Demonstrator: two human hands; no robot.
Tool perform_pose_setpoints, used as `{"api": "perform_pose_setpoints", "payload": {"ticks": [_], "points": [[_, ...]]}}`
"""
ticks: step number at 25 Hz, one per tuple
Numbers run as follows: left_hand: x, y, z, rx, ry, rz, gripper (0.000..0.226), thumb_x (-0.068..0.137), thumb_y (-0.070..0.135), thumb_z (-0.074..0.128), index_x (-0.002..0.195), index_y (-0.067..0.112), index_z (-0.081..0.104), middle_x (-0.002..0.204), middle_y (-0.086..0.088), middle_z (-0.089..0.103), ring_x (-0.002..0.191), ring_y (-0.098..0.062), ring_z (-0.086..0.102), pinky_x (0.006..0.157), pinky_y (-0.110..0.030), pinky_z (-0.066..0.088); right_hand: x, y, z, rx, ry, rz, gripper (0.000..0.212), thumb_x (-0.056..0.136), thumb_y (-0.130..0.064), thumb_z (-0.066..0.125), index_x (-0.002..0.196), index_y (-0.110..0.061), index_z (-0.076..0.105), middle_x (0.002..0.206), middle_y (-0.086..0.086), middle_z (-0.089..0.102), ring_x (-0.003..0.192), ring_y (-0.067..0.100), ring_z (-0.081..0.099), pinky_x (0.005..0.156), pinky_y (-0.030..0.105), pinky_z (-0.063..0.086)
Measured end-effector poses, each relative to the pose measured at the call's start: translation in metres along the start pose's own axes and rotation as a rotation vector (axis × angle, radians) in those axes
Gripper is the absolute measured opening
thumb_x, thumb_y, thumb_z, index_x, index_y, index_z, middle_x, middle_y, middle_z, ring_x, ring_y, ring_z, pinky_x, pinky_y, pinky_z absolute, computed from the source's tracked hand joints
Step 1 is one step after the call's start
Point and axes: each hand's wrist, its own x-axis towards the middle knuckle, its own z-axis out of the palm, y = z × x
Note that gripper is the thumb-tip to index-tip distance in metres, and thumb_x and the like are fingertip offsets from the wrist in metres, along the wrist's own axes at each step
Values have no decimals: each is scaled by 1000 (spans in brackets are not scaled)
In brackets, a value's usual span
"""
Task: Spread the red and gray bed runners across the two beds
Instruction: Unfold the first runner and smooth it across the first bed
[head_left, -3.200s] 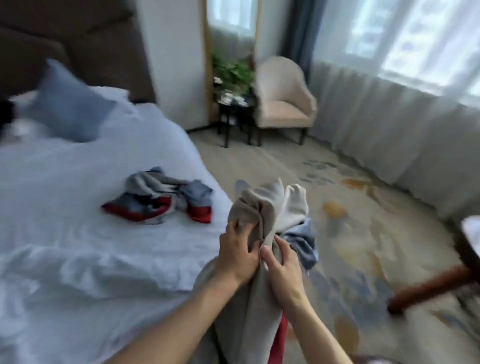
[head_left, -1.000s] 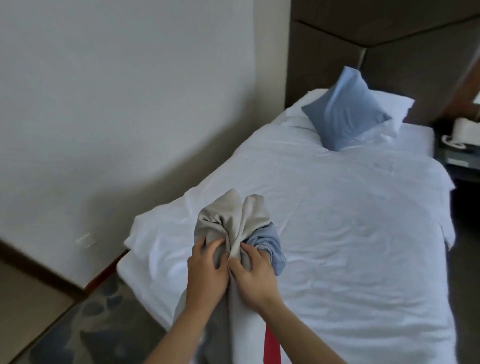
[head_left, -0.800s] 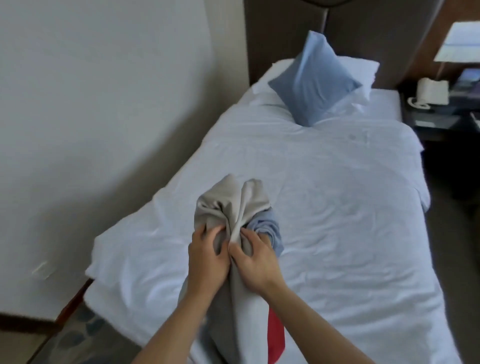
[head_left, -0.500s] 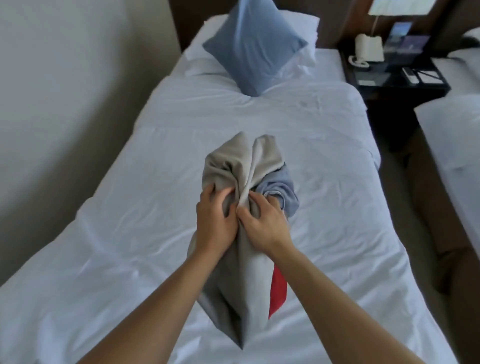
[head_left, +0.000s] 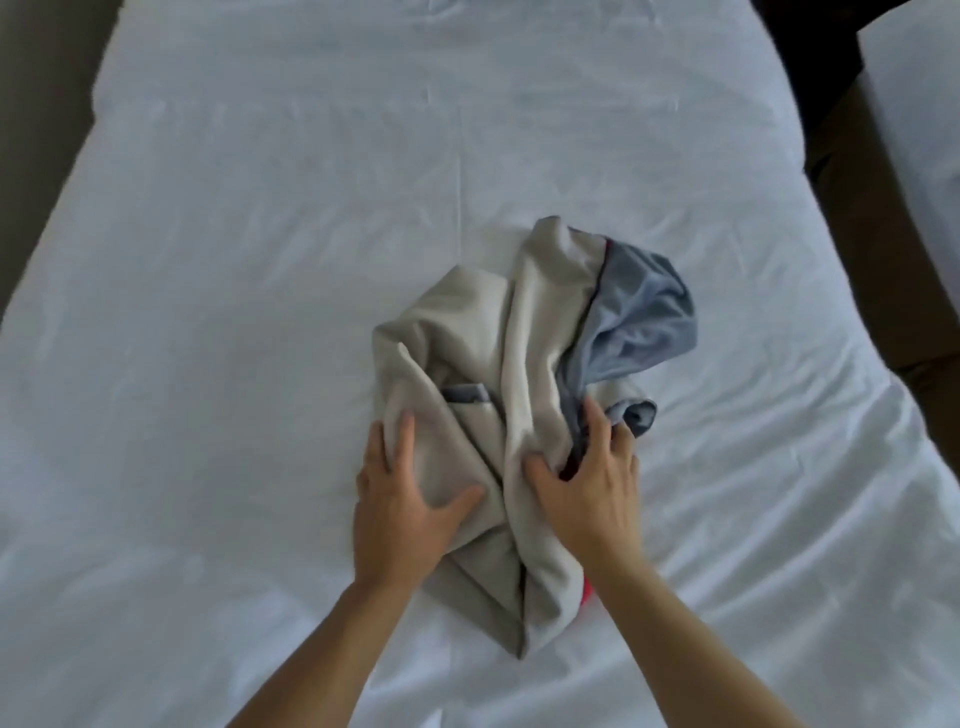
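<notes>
A single bed (head_left: 260, 260) fills nearly the whole view, dressed in a white sheet that lies mostly flat but is creased all over with soft wrinkles; one long fold line runs down its middle toward the bundle. Along the left edge a strip of dull brown wall or floor shows, too blurred to tell which. On the right, a dark gap of brown flooring separates this bed from the white corner of a second bed (head_left: 914, 104).

In the middle of the near bed sits the bed runner (head_left: 498, 364), still crumpled into a loose heap and resting on the sheet. Most of what shows is a matte, pale gray-beige cloth gathered into thick, rounded folds that taper to a point toward the person. A smoother blue-gray panel bulges out on its upper right side, edged by a thin dark red seam, and a small sliver of bright red peeks out at the lower right, beside the right forearm.

The left hand (head_left: 402, 499) lies flat on the left side of the heap, fingers straight and spread, pressing the cloth down. The right hand (head_left: 592, 488) rests on the right side, its fingers splayed and fingertips dug into the folds where gray meets blue, gripping nothing firmly as far as I can see.
</notes>
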Motion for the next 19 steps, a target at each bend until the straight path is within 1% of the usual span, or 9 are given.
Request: {"api": "perform_pose_setpoints", "payload": {"ticks": [2,4,7,9,10,12,14,16,19], "points": [[11,18,9,-133,-24,-46,107,72,49,79,154,38,12,147,-10,35,120,-35,52,87,-45,52,9,-9,14,57,7,-6,70,84,-26,63,148,-26,33,135,13,43,119,36,48,92,39,43],[22,30,8,-194,-32,31,88,82,23,69,154,36,20,136,-10,44,110,-38,58,83,-41,48,13,-20,19,51,54,-113,61,82,-5,53,140,-20,45,126,15,49,111,39,52,89,40,42],[47,24,-26,-108,158,238,77,81,2,56,150,29,36,133,-11,48,111,-38,54,88,-42,46,11,-43,18,106,181,-324,55,80,2,52,132,-14,55,124,11,52,109,34,51,91,41,44],[57,12,-45,136,314,327,67,82,1,52,144,27,44,139,-9,46,115,-37,48,87,-45,46,5,-56,26,8,226,-409,56,82,-4,57,136,-17,53,129,14,50,112,35,48,91,43,44],[57,4,-49,272,322,341,59,85,5,52,139,28,48,144,-8,43,119,-36,45,85,-47,47,0,-54,34,-119,191,-413,59,84,-11,58,141,-20,48,137,15,46,118,36,45,93,45,43],[46,-17,-40,442,166,306,52,85,14,56,135,25,49,153,-10,32,129,-39,38,86,-53,50,-10,-38,48,-352,-33,-337,68,86,-29,52,151,-29,31,154,15,29,136,39,32,102,53,38],[31,-40,-33,467,-32,253,65,84,19,59,145,25,38,159,-13,20,135,-41,34,91,-56,49,-18,-16,51,-404,-177,-262,73,88,-35,46,155,-35,17,161,13,16,145,39,18,109,59,30],[20,-53,-39,427,-70,257,74,84,21,62,151,25,29,160,-14,19,137,-41,33,94,-54,47,-28,-9,44,-361,-110,-261,73,91,-33,49,155,-37,14,163,12,11,148,38,13,113,60,25],[-12,-65,-64,411,-68,247,72,87,24,61,151,20,29,157,-13,24,137,-38,33,98,-51,45,-63,-19,39,-331,-39,-393,75,90,-30,57,155,-32,20,164,12,8,150,35,6,118,58,18]]}}
